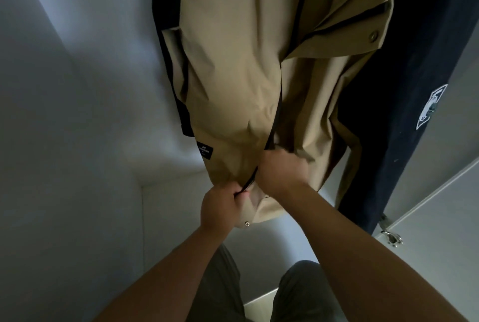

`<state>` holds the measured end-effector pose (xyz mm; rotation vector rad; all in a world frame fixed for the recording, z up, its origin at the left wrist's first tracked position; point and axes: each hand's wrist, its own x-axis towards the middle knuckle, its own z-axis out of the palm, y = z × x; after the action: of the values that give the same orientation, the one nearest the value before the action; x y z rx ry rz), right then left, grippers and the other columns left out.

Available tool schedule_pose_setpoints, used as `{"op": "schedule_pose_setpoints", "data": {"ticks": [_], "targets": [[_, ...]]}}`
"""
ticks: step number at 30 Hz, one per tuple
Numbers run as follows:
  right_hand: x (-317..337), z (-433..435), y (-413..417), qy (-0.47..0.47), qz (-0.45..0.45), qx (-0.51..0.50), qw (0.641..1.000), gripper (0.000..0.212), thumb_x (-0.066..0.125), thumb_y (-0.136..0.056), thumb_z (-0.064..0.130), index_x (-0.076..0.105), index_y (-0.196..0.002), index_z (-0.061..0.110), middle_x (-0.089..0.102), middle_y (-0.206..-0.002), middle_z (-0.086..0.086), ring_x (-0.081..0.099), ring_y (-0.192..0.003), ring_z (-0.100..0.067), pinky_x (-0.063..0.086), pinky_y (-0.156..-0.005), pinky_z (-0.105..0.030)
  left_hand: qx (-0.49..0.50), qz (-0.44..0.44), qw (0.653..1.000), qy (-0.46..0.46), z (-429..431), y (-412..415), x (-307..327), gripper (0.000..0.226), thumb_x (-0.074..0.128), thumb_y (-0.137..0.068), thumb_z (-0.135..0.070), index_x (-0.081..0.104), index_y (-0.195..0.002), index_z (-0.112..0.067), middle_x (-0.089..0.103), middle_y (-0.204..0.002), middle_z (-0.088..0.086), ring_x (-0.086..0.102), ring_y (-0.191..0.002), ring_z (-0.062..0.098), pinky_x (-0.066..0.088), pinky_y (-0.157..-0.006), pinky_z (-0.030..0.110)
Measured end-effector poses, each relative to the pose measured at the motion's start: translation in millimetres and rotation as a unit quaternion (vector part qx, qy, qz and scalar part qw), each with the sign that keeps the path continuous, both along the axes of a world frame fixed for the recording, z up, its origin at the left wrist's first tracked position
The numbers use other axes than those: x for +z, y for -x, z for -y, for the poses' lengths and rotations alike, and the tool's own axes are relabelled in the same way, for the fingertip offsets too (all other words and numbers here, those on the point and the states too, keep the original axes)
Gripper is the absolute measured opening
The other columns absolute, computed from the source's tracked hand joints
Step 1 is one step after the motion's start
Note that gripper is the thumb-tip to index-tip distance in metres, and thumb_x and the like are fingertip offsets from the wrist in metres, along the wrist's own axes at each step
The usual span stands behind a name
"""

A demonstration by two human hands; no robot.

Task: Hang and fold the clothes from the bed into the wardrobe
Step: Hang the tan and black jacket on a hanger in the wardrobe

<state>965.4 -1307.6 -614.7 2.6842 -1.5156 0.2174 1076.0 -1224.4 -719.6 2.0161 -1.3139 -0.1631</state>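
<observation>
A tan jacket [233, 75] with black zip trim hangs inside the white wardrobe [77, 114], its hem toward me. My left hand [223, 207] grips the bottom of the left front panel at the black zip edge. Just to the right, my right hand [282, 171] is curled round the lower edge of the other front panel. A small dark label [204, 151] sits near the hem. The hanger and rail are out of view above.
A dark navy garment [388, 127] with a white patch [431, 106] hangs to the right of the jacket. The wardrobe door [440, 231] with a metal hinge [391, 235] stands at the right. White wardrobe walls lie left and below. My knees show at the bottom.
</observation>
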Motion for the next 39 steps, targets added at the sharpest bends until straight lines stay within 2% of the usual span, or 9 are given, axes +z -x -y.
{"op": "schedule_pose_setpoints", "data": {"ticks": [5,8,11,13,16,25,31,34,39], "targets": [[13,2,-1,0.031,0.026,-0.002,0.999,0.017,0.047,-0.088,0.016,0.054,-0.078,0.028,0.056,-0.066,0.005,0.055,-0.056,-0.024,0.029,-0.048,-0.022,-0.005,0.011,0.998,-0.066,-1,-14,-8,0.014,0.062,-0.092,-0.026,0.067,-0.088,-0.014,0.067,-0.082,0.005,0.063,-0.079,0.023,0.049,-0.066,0.033],[10,-8,-6,0.039,0.004,0.032,0.999,0.015,0.048,-0.082,0.012,0.053,-0.077,0.025,0.061,-0.074,-0.001,0.060,-0.061,-0.025,0.027,-0.047,-0.023,-0.007,0.027,0.998,-0.059,13,-9,7,0.018,0.056,-0.091,-0.040,0.060,-0.081,-0.026,0.059,-0.072,-0.009,0.054,-0.066,0.010,0.035,-0.056,0.024],[7,-13,-11,0.029,-0.013,0.052,0.998,0.021,0.051,-0.082,0.015,0.041,-0.066,0.024,0.056,-0.073,0.000,0.042,-0.049,-0.018,0.024,-0.044,-0.023,-0.013,0.022,1.000,0.002,23,-2,17,0.013,0.053,-0.088,-0.030,0.047,-0.077,-0.032,0.043,-0.064,-0.014,0.039,-0.053,0.003,0.023,-0.049,0.018],[8,-15,-11,0.029,-0.021,0.060,0.998,0.018,0.052,-0.083,0.018,0.046,-0.068,0.025,0.050,-0.067,0.002,0.036,-0.046,-0.016,0.023,-0.043,-0.022,-0.006,0.021,1.000,0.006,26,-2,15,0.018,0.057,-0.090,-0.022,0.046,-0.077,-0.028,0.046,-0.066,-0.011,0.042,-0.053,0.005,0.028,-0.048,0.019],[14,-16,-10,0.037,-0.031,0.074,0.996,0.019,0.049,-0.084,0.014,0.050,-0.068,0.025,0.048,-0.061,0.005,0.038,-0.045,-0.015,0.025,-0.043,-0.022,0.000,0.017,1.000,0.010,27,-10,10,0.018,0.050,-0.091,-0.029,0.048,-0.074,-0.022,0.051,-0.069,-0.004,0.052,-0.063,0.017,0.045,-0.055,0.031],[12,-22,-14,0.079,0.000,0.069,0.994,0.021,0.050,-0.095,0.019,0.044,-0.075,0.026,0.041,-0.055,0.008,0.037,-0.042,-0.014,0.020,-0.041,-0.021,0.014,-0.005,1.000,-0.015,33,-32,7,0.028,0.059,-0.092,-0.016,0.047,-0.068,-0.023,0.049,-0.066,-0.006,0.056,-0.065,0.018,0.038,-0.056,0.023],[-2,-12,-15,0.020,-0.001,0.141,0.990,0.023,0.043,-0.101,0.033,0.056,-0.084,0.025,0.061,-0.076,0.003,0.063,-0.068,-0.022,0.036,-0.049,-0.025,-0.007,0.005,1.000,-0.019,31,-29,8,0.018,0.057,-0.092,-0.021,0.055,-0.075,-0.026,0.056,-0.069,-0.008,0.055,-0.064,0.012,0.042,-0.055,0.022],[0,-4,-14,0.004,-0.014,0.191,0.981,0.041,0.031,-0.103,0.046,0.064,-0.089,0.026,0.058,-0.092,0.003,0.060,-0.085,-0.020,0.048,-0.062,-0.031,-0.005,-0.006,1.000,-0.002,31,-28,8,0.039,0.058,-0.091,-0.016,0.040,-0.062,-0.035,0.043,-0.059,-0.015,0.050,-0.059,0.013,0.031,-0.051,0.019],[5,13,-11,0.030,-0.042,0.217,0.975,0.031,0.041,-0.096,0.030,0.067,-0.112,0.023,0.051,-0.124,0.002,0.050,-0.109,-0.020,0.050,-0.087,-0.035,-0.005,-0.018,1.000,-0.002,31,-36,3,0.025,0.068,-0.089,-0.020,0.051,-0.073,-0.027,0.054,-0.067,-0.011,0.052,-0.061,0.006,0.033,-0.056,0.014]]}}
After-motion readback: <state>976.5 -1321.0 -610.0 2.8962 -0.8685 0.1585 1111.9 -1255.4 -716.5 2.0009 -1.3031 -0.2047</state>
